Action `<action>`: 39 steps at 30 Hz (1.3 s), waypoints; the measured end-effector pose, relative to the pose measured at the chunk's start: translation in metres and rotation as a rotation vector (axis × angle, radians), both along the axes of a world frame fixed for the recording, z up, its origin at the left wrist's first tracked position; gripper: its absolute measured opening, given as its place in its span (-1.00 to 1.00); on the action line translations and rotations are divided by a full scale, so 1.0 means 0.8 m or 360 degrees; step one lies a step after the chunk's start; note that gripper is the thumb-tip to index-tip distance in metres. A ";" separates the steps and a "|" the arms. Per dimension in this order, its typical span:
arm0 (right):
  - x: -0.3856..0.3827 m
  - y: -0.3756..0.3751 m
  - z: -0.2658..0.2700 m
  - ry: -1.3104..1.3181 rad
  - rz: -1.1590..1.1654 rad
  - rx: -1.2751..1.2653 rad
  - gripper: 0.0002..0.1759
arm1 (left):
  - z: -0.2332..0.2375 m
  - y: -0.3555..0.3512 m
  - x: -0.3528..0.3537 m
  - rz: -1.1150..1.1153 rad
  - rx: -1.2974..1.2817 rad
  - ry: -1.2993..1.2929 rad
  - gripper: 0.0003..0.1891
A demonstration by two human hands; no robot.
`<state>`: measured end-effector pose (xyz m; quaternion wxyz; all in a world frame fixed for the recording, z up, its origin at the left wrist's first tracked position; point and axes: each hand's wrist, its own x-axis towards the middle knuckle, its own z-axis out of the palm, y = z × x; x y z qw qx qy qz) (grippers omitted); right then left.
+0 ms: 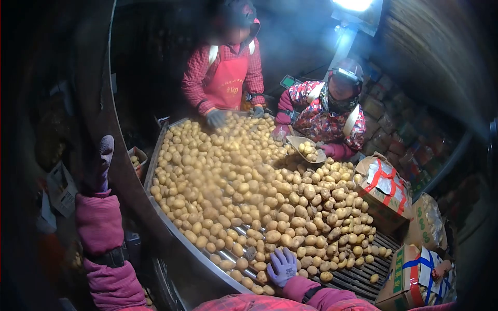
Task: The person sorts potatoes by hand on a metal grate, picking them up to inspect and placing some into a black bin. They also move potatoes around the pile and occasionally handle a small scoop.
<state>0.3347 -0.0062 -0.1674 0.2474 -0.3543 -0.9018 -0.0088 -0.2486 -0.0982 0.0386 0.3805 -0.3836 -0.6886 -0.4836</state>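
Observation:
My right hand (282, 267), in a pale purple glove, lies on the near edge of a large heap of potatoes (244, 176). Its fingers are spread and touch the potatoes, holding none. My left hand (105, 160), gloved in the same purple, is raised at the left beside a dark curved panel (124, 150). The digit that shows is stretched upward; the others are hidden edge-on, and nothing shows in the hand. Beneath the potatoes, metal rollers (233, 254) show near the front rim.
Across the heap, one person in a red apron (228, 83) has gloved hands on the potatoes. Another in a patterned jacket (321, 111) holds a scoop (306, 150) of potatoes. Taped cartons (384, 186) stand at the right by dark slats (363, 274). A bright lamp (355, 4) hangs above.

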 end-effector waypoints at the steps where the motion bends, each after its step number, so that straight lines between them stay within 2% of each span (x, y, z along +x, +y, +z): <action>1: 0.001 -0.001 0.001 0.0023 0.0003 0.0026 -0.52 | 0.006 -0.004 0.002 0.0011 -0.0001 0.0004 -0.47; 4: -0.004 -0.003 0.007 0.0096 0.0024 0.0076 -0.56 | 0.026 -0.016 0.042 0.0138 -0.0009 0.0080 -0.47; 7: -0.004 -0.005 0.013 0.0129 0.0017 0.0073 -0.61 | 0.047 -0.028 0.169 0.0326 0.0172 0.0402 -0.48; 10: -0.002 -0.002 0.013 0.0018 0.0032 0.0017 -0.60 | 0.003 -0.009 0.299 0.0057 0.0122 0.0467 -0.47; 13: 0.003 -0.001 0.002 0.0018 0.0027 0.0010 -0.59 | -0.135 0.043 0.384 -0.0521 -0.0449 -0.0136 -0.44; 14: 0.004 -0.002 0.002 0.0013 0.0031 -0.0002 -0.59 | -0.167 0.051 0.405 -0.0853 -0.0730 -0.0508 -0.44; 15: 0.004 -0.003 0.006 0.0012 0.0039 -0.0008 -0.59 | -0.159 0.064 0.428 -0.0969 -0.1337 -0.0577 -0.44; 17: 0.005 -0.001 0.003 0.0010 0.0055 -0.0013 -0.59 | -0.174 0.072 0.468 -0.0906 -0.1760 -0.0531 -0.39; 20: 0.007 0.000 0.004 0.0031 0.0088 -0.0015 -0.58 | -0.254 0.094 0.472 -0.0844 -0.1631 -0.0291 -0.34; 24: 0.008 0.002 0.006 0.0076 0.0102 -0.0063 -0.57 | -0.279 0.115 0.450 -0.0888 -0.1792 -0.0445 -0.30; 26: 0.009 0.003 0.003 0.0144 0.0121 -0.0069 -0.59 | -0.299 0.115 0.439 -0.0740 -0.1801 -0.0320 -0.31; 28: 0.010 0.004 -0.002 0.0208 0.0124 -0.0080 -0.59 | -0.294 0.118 0.436 -0.0555 -0.1882 -0.0322 -0.32; 32: 0.013 0.005 -0.010 0.0249 0.0151 -0.0157 -0.60 | -0.283 0.136 0.411 -0.0534 -0.2005 -0.0341 -0.35; 36: 0.010 0.009 0.008 0.0234 0.0140 -0.0147 -0.60 | -0.321 0.162 0.373 -0.0477 -0.1662 -0.0223 -0.45; 39: 0.013 0.004 -0.002 0.0228 0.0121 -0.0239 -0.61 | -0.321 0.175 0.370 -0.0338 -0.1822 -0.0411 -0.52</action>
